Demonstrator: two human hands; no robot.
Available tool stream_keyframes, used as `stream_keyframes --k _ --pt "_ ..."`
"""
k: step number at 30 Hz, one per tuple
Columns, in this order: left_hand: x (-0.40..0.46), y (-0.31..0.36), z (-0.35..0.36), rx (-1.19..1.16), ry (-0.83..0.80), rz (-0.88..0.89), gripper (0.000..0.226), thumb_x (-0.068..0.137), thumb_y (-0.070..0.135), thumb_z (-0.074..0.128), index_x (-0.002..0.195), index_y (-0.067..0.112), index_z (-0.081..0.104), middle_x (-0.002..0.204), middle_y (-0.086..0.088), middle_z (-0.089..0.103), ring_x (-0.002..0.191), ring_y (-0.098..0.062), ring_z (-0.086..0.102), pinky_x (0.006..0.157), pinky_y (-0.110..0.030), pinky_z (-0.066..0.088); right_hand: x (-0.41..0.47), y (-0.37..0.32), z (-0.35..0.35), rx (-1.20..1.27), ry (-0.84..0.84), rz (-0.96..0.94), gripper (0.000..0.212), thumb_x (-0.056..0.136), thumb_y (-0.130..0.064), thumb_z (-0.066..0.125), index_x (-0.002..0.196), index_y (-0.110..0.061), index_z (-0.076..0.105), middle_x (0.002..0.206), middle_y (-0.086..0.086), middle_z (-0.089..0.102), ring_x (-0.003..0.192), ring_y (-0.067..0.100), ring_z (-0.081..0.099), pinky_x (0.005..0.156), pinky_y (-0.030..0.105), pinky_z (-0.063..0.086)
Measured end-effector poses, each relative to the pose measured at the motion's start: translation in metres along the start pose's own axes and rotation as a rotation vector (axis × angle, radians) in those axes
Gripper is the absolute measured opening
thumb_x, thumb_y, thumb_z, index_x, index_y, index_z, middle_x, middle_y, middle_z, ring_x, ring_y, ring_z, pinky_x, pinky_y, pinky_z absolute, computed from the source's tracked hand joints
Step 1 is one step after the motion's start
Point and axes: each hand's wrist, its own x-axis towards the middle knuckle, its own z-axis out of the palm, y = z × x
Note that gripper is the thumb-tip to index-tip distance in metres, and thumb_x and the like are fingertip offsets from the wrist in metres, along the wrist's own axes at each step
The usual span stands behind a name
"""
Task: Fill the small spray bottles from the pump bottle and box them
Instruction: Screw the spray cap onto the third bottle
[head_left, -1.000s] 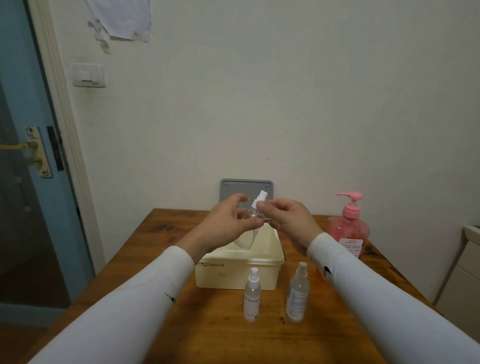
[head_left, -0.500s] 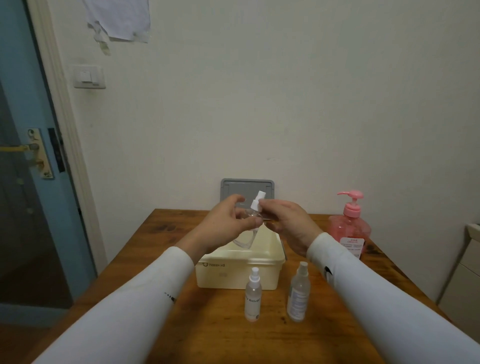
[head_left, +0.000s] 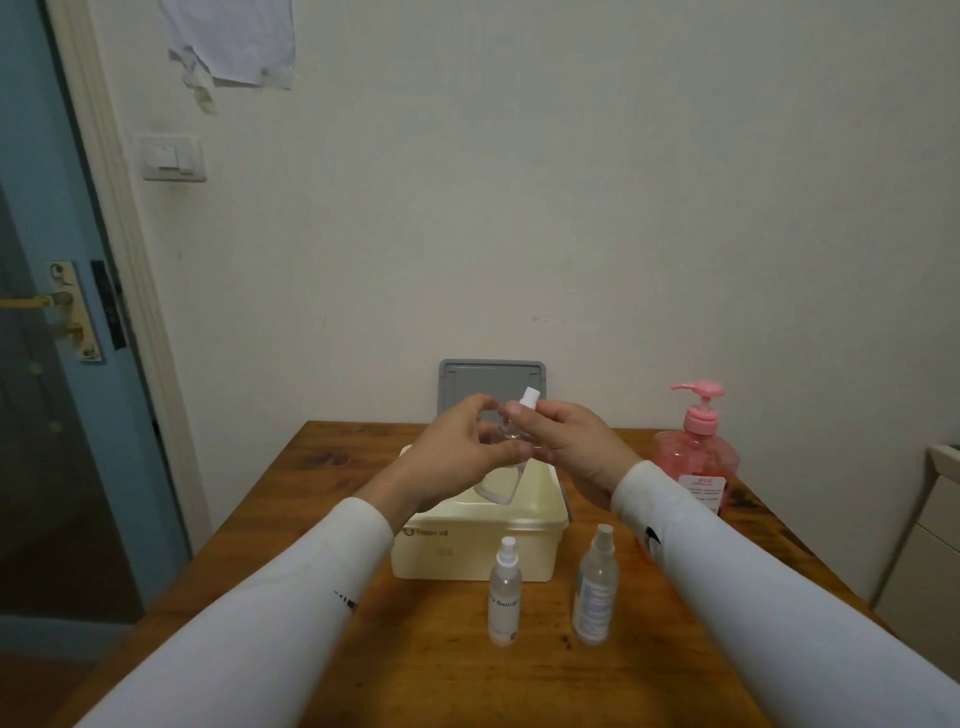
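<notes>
Spray bottle: a small clear spray bottle (head_left: 506, 470) is held tilted in the air between both hands, above the open cream box (head_left: 478, 540), its white spray head (head_left: 529, 401) pointing up and away.
Left hand: the left hand (head_left: 457, 457) has its fingers curled round the bottle's body, steadying it from the left side.
Right hand: the right hand (head_left: 566, 447) pinches the spray head and neck with thumb and fingertips.
Step in hand: probably twisting the spray head on or off; I cannot tell which, nor whether the bottle holds liquid.
How to do it well: keep the body still in the left hand and turn only the head with the right; bring the bottle nearer upright so nothing spills into the box below.
Nearer than the hands: two more small spray bottles (head_left: 504, 592) (head_left: 596, 586) stand upright on the wooden table (head_left: 291, 525), just in front of the box.
Right of the right hand: the pink pump bottle (head_left: 696, 447) stands well apart, untouched.
Beyond the hands: the grey lid (head_left: 491, 382) leans against the wall.
</notes>
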Motion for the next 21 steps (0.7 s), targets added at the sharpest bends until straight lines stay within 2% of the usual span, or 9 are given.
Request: stream_keyframes --k 4,9,12,15,17,19,21 --pt "0.001 -0.002 -0.005 -0.006 0.002 -0.032 0.076 0.083 0.023 0.072 0.145 0.012 0.029 0.097 0.011 0.07 0.078 0.01 0.066 0.074 -0.016 0.042 -0.003 0.001 -0.004 -0.047 -0.025 -0.005 0.027 0.092 -0.035 0.056 0.103 -0.017 0.072 0.101 0.002 0.073 0.104 0.019 0.064 0.093 0.035 0.045" --pt "0.006 -0.007 -0.004 0.035 0.022 -0.036 0.079 0.08 0.03 0.075 0.144 0.015 0.032 0.105 0.005 0.07 0.094 -0.003 0.066 0.086 -0.027 0.045 -0.004 0.0 -0.003 -0.136 0.043 -0.054 0.026 0.089 -0.039 0.06 0.099 -0.019 0.074 0.094 -0.003 0.075 0.096 0.01 0.066 0.09 0.03 0.046" --pt "0.009 -0.009 0.0 0.134 0.073 -0.021 0.081 0.077 0.04 0.075 0.142 0.018 0.033 0.109 0.004 0.069 0.104 -0.013 0.063 0.093 -0.034 0.048 -0.004 0.001 0.0 -0.142 0.125 -0.071 0.026 0.086 -0.04 0.064 0.096 -0.019 0.076 0.088 -0.004 0.076 0.09 0.008 0.068 0.092 0.032 0.049" --pt "0.008 -0.008 0.005 0.201 0.148 -0.003 0.075 0.075 0.046 0.074 0.138 0.02 0.04 0.111 0.003 0.067 0.105 -0.013 0.061 0.089 -0.031 0.048 -0.005 0.001 0.005 -0.108 0.195 -0.089 0.023 0.086 -0.036 0.066 0.093 -0.017 0.076 0.084 -0.004 0.076 0.085 0.008 0.07 0.089 0.031 0.052" --pt "0.007 -0.008 0.004 0.132 0.153 0.005 0.076 0.067 0.056 0.073 0.13 0.021 0.05 0.106 0.005 0.07 0.101 -0.011 0.065 0.09 -0.037 0.052 -0.006 -0.002 0.006 -0.068 0.21 -0.112 0.022 0.087 -0.034 0.066 0.093 -0.015 0.076 0.085 -0.002 0.076 0.084 0.01 0.07 0.087 0.031 0.053" --pt "0.006 -0.007 0.002 0.054 0.115 0.019 0.062 0.068 0.056 0.073 0.117 0.02 0.061 0.1 0.005 0.073 0.094 -0.009 0.069 0.089 -0.039 0.054 -0.006 -0.006 0.005 -0.068 0.214 -0.148 0.021 0.086 -0.033 0.066 0.093 -0.015 0.076 0.085 -0.002 0.076 0.085 0.011 0.07 0.085 0.031 0.054" --pt "0.003 -0.003 0.0 -0.047 0.053 0.02 0.04 0.081 0.039 0.072 0.11 0.014 0.064 0.096 0.002 0.074 0.089 -0.007 0.07 0.086 -0.032 0.054 -0.004 -0.01 0.001 -0.081 0.194 -0.164 0.021 0.085 -0.032 0.068 0.094 -0.015 0.075 0.087 -0.003 0.075 0.086 0.008 0.068 0.083 0.028 0.051"
